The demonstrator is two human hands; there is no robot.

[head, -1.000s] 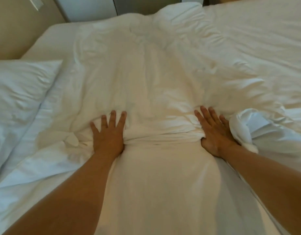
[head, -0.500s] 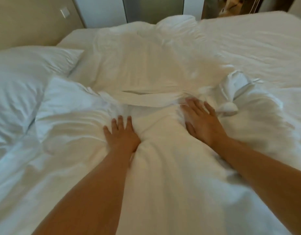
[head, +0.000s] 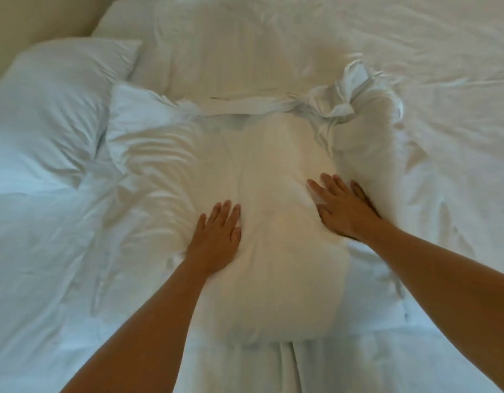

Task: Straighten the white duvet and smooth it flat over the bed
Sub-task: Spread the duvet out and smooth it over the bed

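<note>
We have drawn both hands back toward us along the white duvet (head: 279, 194) since half a second ago: then they pressed up near the bunched band of fabric (head: 245, 104), and now that band lies well beyond them, with a long padded ridge of duvet running from it down between our forearms. Our left hand (head: 216, 236) lies flat on the ridge's left flank and our right hand (head: 344, 208) lies flat on its right flank, the fingers (head: 328, 181) of both spread and extended, palms down, closed on nothing. We judge that the backward stroke has pressed this middle strip smoother, yet the task is far from done: the duvet is gathered into a narrow hump down the centre of the bed (head: 458, 66) instead of spread across it, a twisted knot of cloth (head: 350, 89) stands up at the far right of the band, and loose folds fan out to the left toward the pillow (head: 52, 109). Much is hard to read here. White lies on white, so we cannot tell where duvet ends and sheet begins on either side. The far edge of the bed is cut off at the top, the duvet's corners are nowhere visible, and the near end of the ridge drops under a fold at the bottom.
</note>
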